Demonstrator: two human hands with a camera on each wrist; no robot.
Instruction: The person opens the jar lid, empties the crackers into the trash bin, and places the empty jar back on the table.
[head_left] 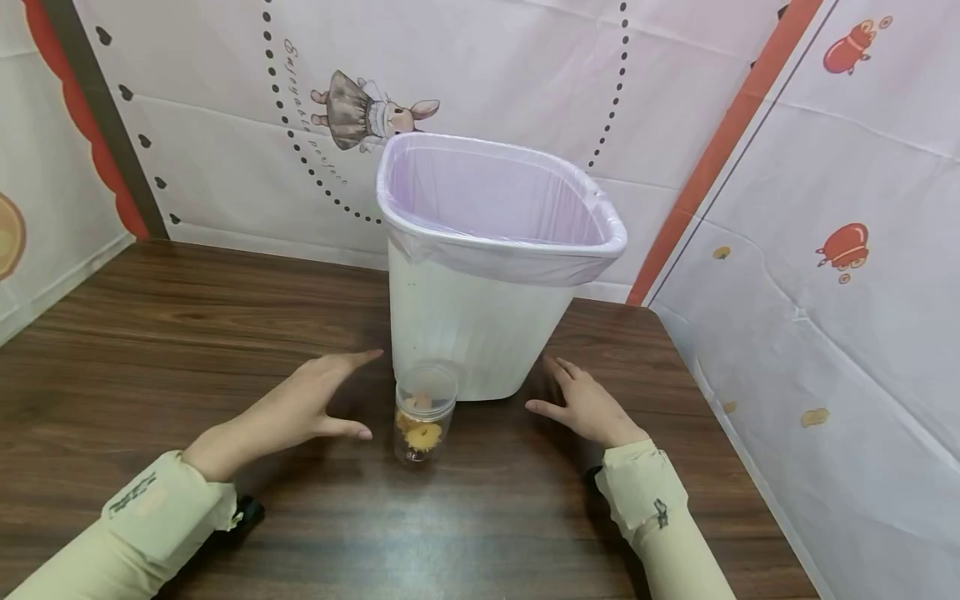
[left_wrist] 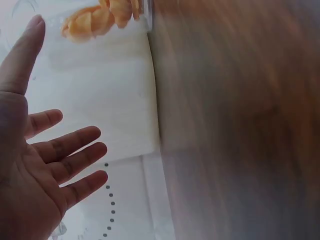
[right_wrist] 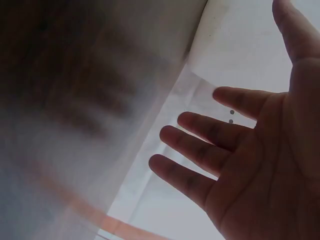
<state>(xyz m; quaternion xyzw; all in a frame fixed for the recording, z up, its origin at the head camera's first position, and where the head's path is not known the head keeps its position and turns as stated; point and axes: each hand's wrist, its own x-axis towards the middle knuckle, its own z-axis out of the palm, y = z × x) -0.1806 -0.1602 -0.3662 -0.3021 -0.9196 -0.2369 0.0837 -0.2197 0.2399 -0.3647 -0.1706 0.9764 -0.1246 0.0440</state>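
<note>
A white waste bin [head_left: 480,325] stands upright on the wooden table, with a thin translucent liner [head_left: 525,265] folded over its rim. In front of its lower left side is a clear plastic jar [head_left: 424,392] with yellow-orange pieces [head_left: 422,437] in it; in the left wrist view the pieces [left_wrist: 90,24] look ridged. My left hand [head_left: 292,404] hovers left of jar and bin, fingers spread and touching neither. Off the bin's right side, my right hand [head_left: 588,408] holds nothing, its fingers apart. Both palms face inward.
The dark wooden table [head_left: 247,317] reaches back to a printed cloth wall [head_left: 495,67]. Another cloth wall [head_left: 847,350] borders the right edge, and one more stands at the left. A black band shows at each wrist below the sleeves.
</note>
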